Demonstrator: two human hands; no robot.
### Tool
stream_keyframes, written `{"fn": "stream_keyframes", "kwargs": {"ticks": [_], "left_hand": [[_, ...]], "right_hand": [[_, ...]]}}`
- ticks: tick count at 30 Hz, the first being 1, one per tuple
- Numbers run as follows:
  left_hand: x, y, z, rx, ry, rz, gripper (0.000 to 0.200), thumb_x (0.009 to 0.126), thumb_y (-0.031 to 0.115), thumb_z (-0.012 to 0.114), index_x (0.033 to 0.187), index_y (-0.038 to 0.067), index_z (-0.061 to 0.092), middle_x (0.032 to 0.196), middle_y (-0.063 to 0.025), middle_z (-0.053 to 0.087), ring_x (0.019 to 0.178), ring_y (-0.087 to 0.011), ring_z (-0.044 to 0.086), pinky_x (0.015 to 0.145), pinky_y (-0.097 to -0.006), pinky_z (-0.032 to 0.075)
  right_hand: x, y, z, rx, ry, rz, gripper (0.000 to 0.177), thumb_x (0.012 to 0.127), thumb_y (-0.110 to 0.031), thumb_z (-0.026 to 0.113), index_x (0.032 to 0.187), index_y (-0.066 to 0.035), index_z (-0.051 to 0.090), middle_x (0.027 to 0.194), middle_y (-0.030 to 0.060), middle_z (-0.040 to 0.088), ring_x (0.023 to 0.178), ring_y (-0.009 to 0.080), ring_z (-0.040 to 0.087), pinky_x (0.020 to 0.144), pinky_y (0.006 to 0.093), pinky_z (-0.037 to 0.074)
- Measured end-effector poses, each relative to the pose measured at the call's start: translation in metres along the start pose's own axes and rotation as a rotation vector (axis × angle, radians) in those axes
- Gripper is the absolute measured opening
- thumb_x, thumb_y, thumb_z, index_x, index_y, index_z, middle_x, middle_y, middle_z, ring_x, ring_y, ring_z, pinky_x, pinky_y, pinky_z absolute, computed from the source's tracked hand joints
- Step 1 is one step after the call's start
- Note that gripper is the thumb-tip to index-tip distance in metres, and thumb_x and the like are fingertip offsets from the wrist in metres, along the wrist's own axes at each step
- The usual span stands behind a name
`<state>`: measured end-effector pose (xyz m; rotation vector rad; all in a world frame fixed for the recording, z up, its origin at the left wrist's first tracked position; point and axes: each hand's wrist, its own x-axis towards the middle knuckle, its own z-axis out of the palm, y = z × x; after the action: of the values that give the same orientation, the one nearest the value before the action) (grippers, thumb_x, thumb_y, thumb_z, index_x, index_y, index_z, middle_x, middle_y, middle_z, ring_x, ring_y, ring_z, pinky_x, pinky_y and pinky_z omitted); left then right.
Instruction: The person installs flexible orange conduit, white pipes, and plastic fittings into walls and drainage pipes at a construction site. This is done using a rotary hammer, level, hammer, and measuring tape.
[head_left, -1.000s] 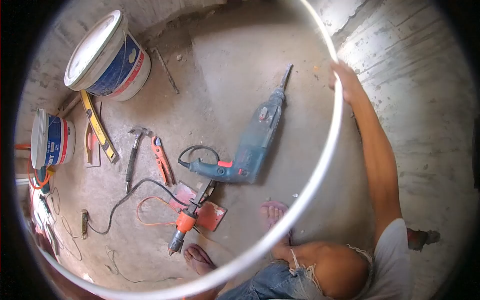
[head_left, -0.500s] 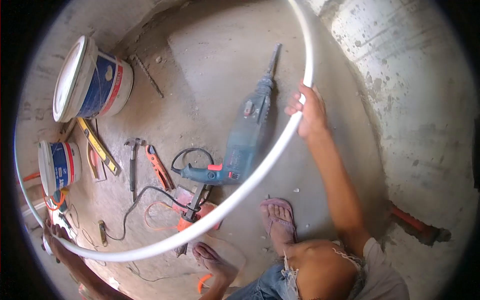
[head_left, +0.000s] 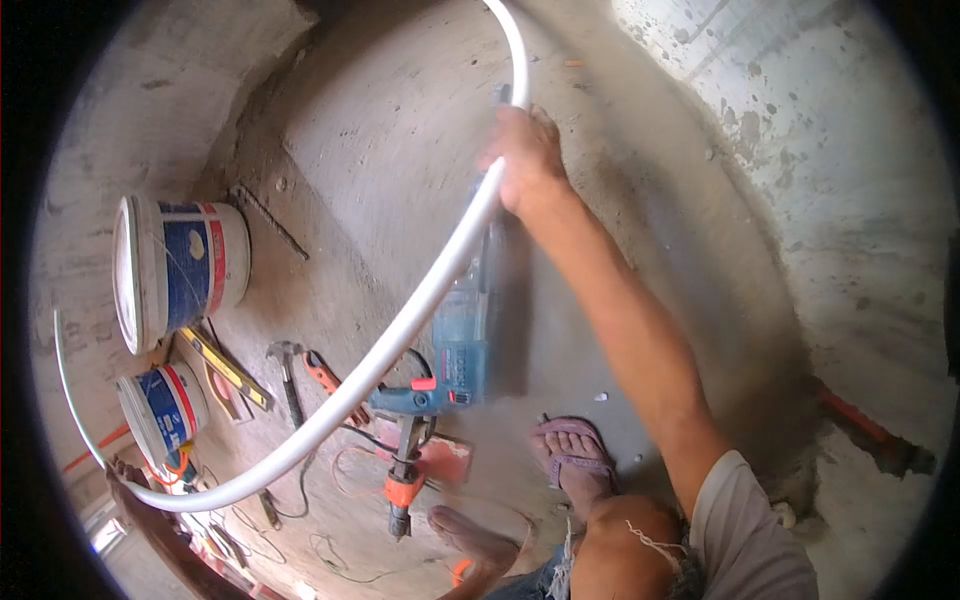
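Observation:
A long white flexible pipe (head_left: 400, 333) bends in a wide arc across the view. Its upper part is wrapped by the fingers of my right hand (head_left: 529, 155), slightly blurred. At lower left my left hand (head_left: 124, 476), dark and partly hidden, closes round the same pipe, whose thinner-looking end rises beyond it. Beneath the pipe a blue rotary hammer drill (head_left: 464, 345) lies on the floor, its bit mostly covered by my right hand and the pipe. An orange-handled tool (head_left: 321, 373) and a claw hammer (head_left: 289, 385) lie partly under the arc.
Two white-and-blue buckets, a large one (head_left: 232, 260) and a smaller one (head_left: 152, 412), stand left. A yellow spirit level (head_left: 228, 368) lies beside them. An orange-and-black tool (head_left: 402, 492) and cables are near my feet. A concrete wall (head_left: 860, 200) rises at right.
My right hand has moved left and up in view with the pipe, now over the drill's front. The camera view has shifted, so the buckets appear lower. Both hands still hold the pipe.

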<state>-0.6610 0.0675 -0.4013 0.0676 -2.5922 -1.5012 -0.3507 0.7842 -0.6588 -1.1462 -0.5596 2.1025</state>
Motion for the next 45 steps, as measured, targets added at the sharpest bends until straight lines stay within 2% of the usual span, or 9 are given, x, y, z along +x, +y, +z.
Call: {"fn": "stream_keyframes", "kwargs": {"ticks": [5,7,14,22,25,31,37,42,45], "left_hand": [[0.054,0.024,0.016,0.031,-0.103,0.043,0.037,0.092,0.016,0.059,0.125,0.001,0.051,0.107,-0.0107,0.057,0.078,-0.0108,0.055,0.062,-0.0198,0.047],[0.034,0.045,0.046,0.145,-0.074,0.152,0.042,0.091,0.02,0.061,0.127,0.003,0.048,0.107,-0.0118,0.058,0.074,-0.0103,0.055,0.056,-0.0198,0.045],[0.002,0.096,0.103,0.13,-0.175,0.135,0.06,0.094,0.028,0.058,0.145,0.006,0.033,0.125,-0.017,0.05,0.113,-0.0226,0.053,0.095,-0.0293,0.046],[-0.01,0.111,0.143,0.816,-0.331,0.83,0.042,0.094,0.014,0.05,0.132,-0.002,0.045,0.137,-0.0197,0.046,0.127,-0.0291,0.044,0.106,-0.037,0.035],[0.012,0.111,0.133,0.861,-0.401,0.874,0.042,0.094,0.013,0.049,0.133,-0.004,0.045,0.145,-0.0201,0.038,0.134,-0.0318,0.037,0.111,-0.0384,0.029],[0.036,0.114,0.124,0.986,-0.383,0.957,0.042,0.094,0.009,0.049,0.135,-0.001,0.043,0.145,-0.0206,0.037,0.128,-0.0315,0.045,0.106,-0.0378,0.036],[0.048,0.11,0.123,1.049,-0.361,0.947,0.041,0.094,0.017,0.051,0.129,-0.003,0.048,0.136,-0.0224,0.045,0.121,-0.034,0.05,0.101,-0.0396,0.04],[0.056,0.11,0.124,1.081,-0.362,0.944,0.042,0.094,0.023,0.053,0.125,-0.004,0.052,0.129,-0.024,0.052,0.116,-0.036,0.054,0.098,-0.041,0.044],[0.056,0.113,0.13,1.112,-0.361,0.942,0.043,0.093,0.027,0.054,0.122,-0.005,0.055,0.124,-0.0249,0.055,0.112,-0.0373,0.057,0.096,-0.0419,0.046]], "right_hand": [[0.057,0.038,0.021,-0.168,0.006,-0.134,0.019,0.092,-0.011,0.05,0.105,0.001,0.044,0.076,0.0112,0.048,0.059,0.0217,0.052,0.049,0.0373,0.045],[0.048,0.022,0.036,-0.113,0.021,-0.024,0.021,0.092,-0.012,0.049,0.108,0.002,0.045,0.077,0.0126,0.049,0.062,0.022,0.053,0.05,0.037,0.046],[0.048,-0.002,0.068,0.032,0.099,0.07,0.02,0.093,-0.012,0.049,0.106,0.004,0.047,0.079,0.0148,0.051,0.061,0.0202,0.051,0.053,0.0356,0.046],[0.097,0.019,0.089,0.142,0.095,-0.018,0.018,0.093,-0.008,0.046,0.107,0.002,0.04,0.077,0.0161,0.05,0.057,0.0206,0.05,0.05,0.0344,0.043],[0.089,0.006,0.097,0.187,0.113,0.057,0.015,0.092,-0.007,0.045,0.104,0.001,0.04,0.076,0.0155,0.05,0.056,0.0202,0.049,0.049,0.0336,0.041],[0.086,0.005,0.106,0.123,0.15,0.067,0.016,0.095,-0.012,0.041,0.105,0.001,0.039,0.075,0.0146,0.05,0.054,0.0197,0.048,0.048,0.0333,0.042],[0.092,0.018,0.11,0.12,0.104,0.053,0.021,0.096,-0.013,0.037,0.113,0.0,0.04,0.094,0.0166,0.053,0.063,0.0213,0.053,0.051,0.0351,0.046],[0.098,0.024,0.117,0.015,0.109,0.087,0.028,0.095,-0.012,0.041,0.119,0.002,0.038,0.117,0.0204,0.052,0.093,0.0312,0.062,0.085,0.0415,0.053],[0.159,0.083,0.118,-0.52,0.01,-0.231,0.026,0.094,-0.013,0.042,0.116,0.001,0.039,0.111,0.0188,0.056,0.092,0.0291,0.062,0.08,0.0406,0.054]]}}
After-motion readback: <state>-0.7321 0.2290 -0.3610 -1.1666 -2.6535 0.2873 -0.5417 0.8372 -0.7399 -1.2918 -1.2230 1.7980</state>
